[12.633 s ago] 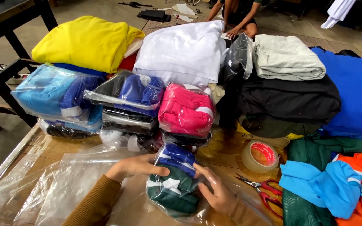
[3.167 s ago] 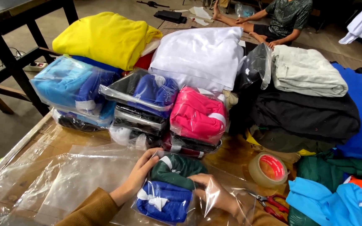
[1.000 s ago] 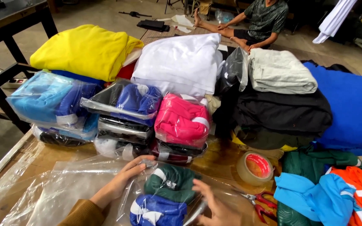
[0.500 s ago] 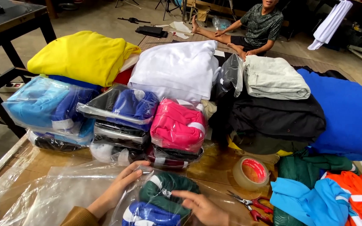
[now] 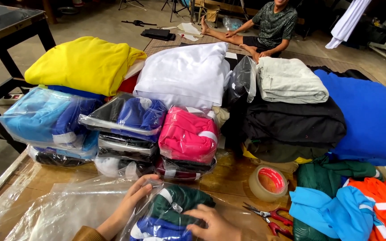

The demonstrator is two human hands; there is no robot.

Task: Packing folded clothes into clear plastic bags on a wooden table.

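Left hand (image 5: 128,207) and right hand (image 5: 213,225) pressed flat, grip open, on bagged clothes (image 5: 173,214) near tape roll (image 5: 268,183)

A folded green-and-blue garment bundle (image 5: 170,214) lies flat inside a clear plastic bag (image 5: 86,209) on the table.

The bagged bundle (image 5: 170,214) is dark green over royal blue with white bands – the packed garment (image 5: 186,136) behind is hot pink. A yellow pile (image 5: 83,62) sits beside a white one (image 5: 186,71); the scissors (image 5: 269,218) have red handles
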